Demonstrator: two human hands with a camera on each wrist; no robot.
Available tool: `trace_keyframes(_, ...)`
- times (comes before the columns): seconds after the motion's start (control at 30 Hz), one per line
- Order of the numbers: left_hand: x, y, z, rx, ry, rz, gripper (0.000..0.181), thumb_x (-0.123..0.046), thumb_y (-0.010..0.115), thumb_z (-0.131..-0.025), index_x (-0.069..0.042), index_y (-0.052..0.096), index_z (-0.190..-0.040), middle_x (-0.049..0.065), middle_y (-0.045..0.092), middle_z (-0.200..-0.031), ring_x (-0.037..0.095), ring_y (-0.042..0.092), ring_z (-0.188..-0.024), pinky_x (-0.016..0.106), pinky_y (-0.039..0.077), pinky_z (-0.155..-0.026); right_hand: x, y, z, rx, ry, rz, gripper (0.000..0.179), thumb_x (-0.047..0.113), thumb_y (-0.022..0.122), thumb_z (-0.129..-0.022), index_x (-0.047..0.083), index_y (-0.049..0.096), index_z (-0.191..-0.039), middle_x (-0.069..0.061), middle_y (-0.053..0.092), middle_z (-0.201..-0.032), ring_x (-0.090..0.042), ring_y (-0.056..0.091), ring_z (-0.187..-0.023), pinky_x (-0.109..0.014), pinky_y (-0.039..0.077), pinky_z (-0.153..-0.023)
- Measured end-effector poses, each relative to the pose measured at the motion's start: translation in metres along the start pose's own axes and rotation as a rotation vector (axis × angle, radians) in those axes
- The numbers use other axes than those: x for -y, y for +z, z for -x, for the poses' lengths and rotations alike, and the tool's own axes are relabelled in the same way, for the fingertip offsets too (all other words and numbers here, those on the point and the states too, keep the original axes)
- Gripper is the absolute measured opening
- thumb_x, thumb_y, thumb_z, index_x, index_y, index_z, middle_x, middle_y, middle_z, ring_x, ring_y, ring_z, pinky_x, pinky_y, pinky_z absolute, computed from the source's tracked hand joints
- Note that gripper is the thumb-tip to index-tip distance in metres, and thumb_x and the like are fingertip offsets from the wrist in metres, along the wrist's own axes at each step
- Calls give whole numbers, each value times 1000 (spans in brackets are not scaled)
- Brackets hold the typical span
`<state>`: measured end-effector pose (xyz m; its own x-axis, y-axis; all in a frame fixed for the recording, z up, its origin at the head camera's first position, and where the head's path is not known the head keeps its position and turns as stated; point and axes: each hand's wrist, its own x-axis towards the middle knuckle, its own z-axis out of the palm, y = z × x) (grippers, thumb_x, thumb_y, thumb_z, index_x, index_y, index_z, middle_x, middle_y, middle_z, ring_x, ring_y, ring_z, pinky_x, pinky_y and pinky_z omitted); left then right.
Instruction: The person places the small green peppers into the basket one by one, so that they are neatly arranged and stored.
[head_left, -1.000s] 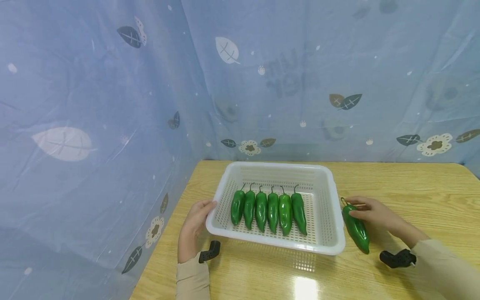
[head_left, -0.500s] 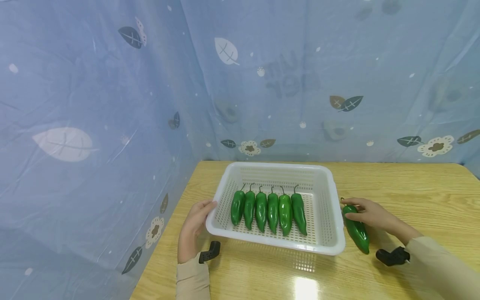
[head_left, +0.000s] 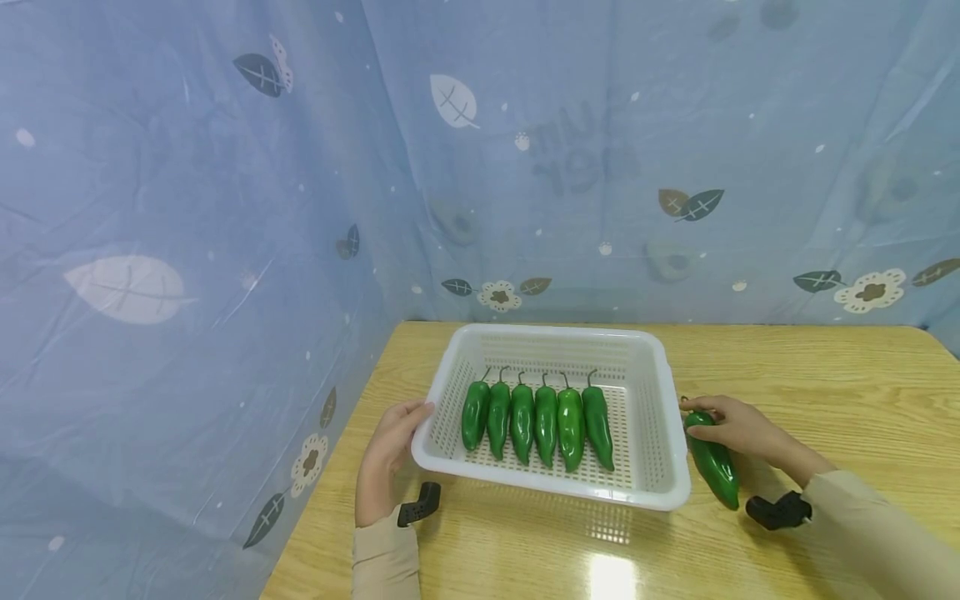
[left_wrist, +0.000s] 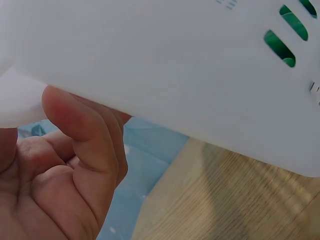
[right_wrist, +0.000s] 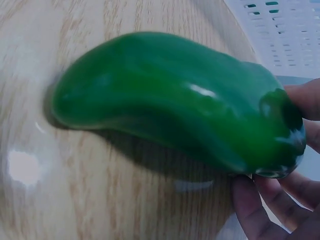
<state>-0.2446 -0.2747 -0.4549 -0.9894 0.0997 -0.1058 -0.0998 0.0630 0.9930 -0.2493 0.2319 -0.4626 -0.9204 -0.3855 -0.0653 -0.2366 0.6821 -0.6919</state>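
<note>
A white slotted plastic basket [head_left: 655, 433] holds several green peppers [head_left: 546, 425] in a side-by-side row, stems toward the far side. My left hand [head_left: 390, 437] grips its left rim; in the left wrist view, the curled fingers [left_wrist: 82, 125] press against the basket's white underside or wall. Just outside the basket's right side, another green pepper [head_left: 712, 460] lies on the wood. My right hand [head_left: 738, 429] pinches this one near its stem end, thumb on one side and fingers on the other. In the right wrist view its tapered tip points left and the stem is hidden.
The wooden table [head_left: 825, 375] carries the basket and extends to the right. A blue patterned sheet [head_left: 570, 167] hangs behind and along the left. Black camera mounts [head_left: 422, 504] sit at both wrists. Light glares off the table's front.
My right hand and forearm have shifted slightly left, with the thumb closer in on the loose pepper. The left hand and the basket look the same.
</note>
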Motion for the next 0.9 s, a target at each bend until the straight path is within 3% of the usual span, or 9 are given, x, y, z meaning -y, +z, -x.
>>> trace_keyframes(0.17,0,0,0,7,1,-4,44,-22,51,-98,10,50,-129,29,59,-122,36,64,-105,39,56,-84,1,0,1,-9,0,13,48,21,64,-90,-9,54,-126,-33,58,-118,-36,63,-94,-39,54,-69)
trace_keyframes(0.33,-1,0,1,10,8,-11,43,-22,50,-98,10,51,-128,29,59,-121,35,64,-104,40,56,-83,1,0,3,-18,17,26,46,22,63,-91,-7,55,-125,-33,57,-118,-39,62,-96,-44,54,-71)
trace_keyframes(0.9,-2,1,2,-14,17,-22,41,-20,49,-98,10,53,-126,28,61,-118,33,66,-101,38,56,-81,-7,1,2,-62,44,32,38,22,62,-91,-3,59,-120,-32,56,-121,-43,59,-101,-46,53,-73)
